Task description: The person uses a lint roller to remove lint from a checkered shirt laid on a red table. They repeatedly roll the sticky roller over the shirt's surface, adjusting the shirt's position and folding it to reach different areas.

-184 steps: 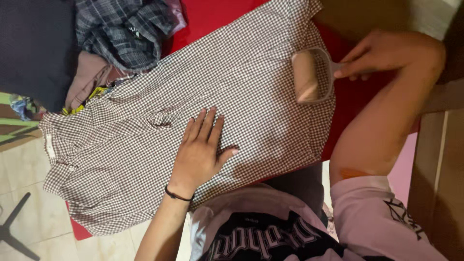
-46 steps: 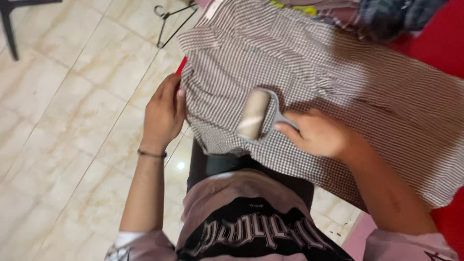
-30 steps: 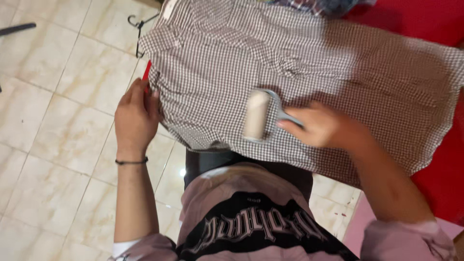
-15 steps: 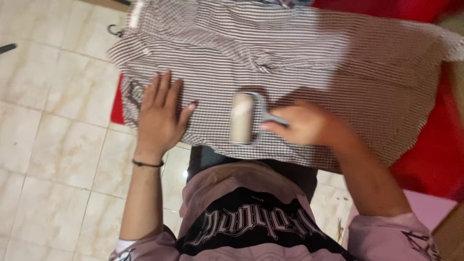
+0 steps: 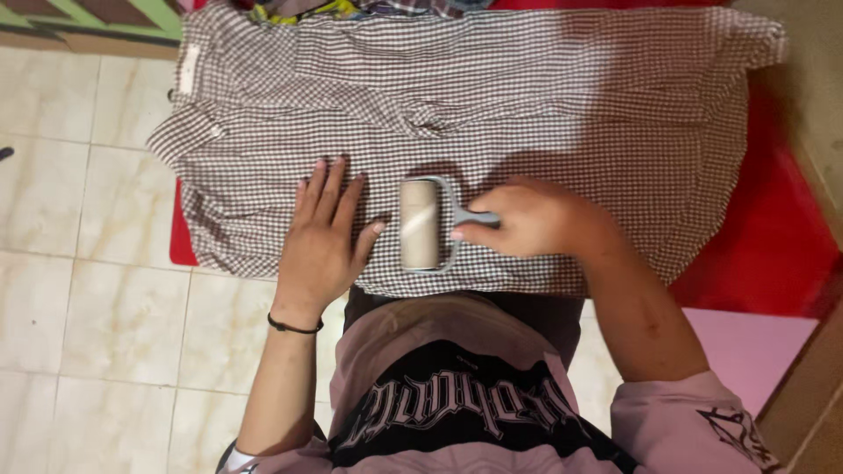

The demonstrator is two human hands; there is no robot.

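Lint roller (image 5: 420,224) on checked shirt (image 5: 544,105), between hands: right hand (image 5: 531,219) gripping its handle, left hand (image 5: 323,241) flat, fingers spread, just beside.

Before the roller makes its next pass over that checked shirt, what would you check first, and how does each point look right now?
1. Right hand grips the lint roller by its grey handle: ok.
2. Roller drum lies flat on the checked shirt: ok.
3. Left hand rests flat on the cloth beside the roller, fingers spread: ok.
4. Thumb of the left hand is apart from the drum: ok, though close.
5. Cloth in the roller's path is smooth: not ok, a pucker sits above it near the shirt's middle.
6. Sticky sheet is fresh enough to pick up lint: cannot tell.
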